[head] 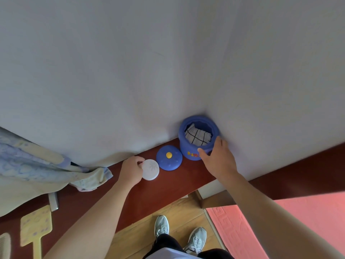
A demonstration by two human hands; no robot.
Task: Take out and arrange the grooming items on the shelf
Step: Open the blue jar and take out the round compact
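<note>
On shelf (168,186): lid (169,157) between white disc (150,169), blue jar (198,140).

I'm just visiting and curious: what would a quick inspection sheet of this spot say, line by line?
Surface: dark red wooden shelf running along a white wall.
Job's things: blue jar, open, with something white with black lines inside; its blue lid lying beside it on the shelf; white round case left of the lid.
Clutter: pale blue cloth draped at the left; yellow paddle-shaped item below it.
Grippers: left hand gripping the white case; right hand holding the jar's side.
Cables: nothing seen.
Surroundings: wooden floor, pink mat, the person's grey shoes.
</note>
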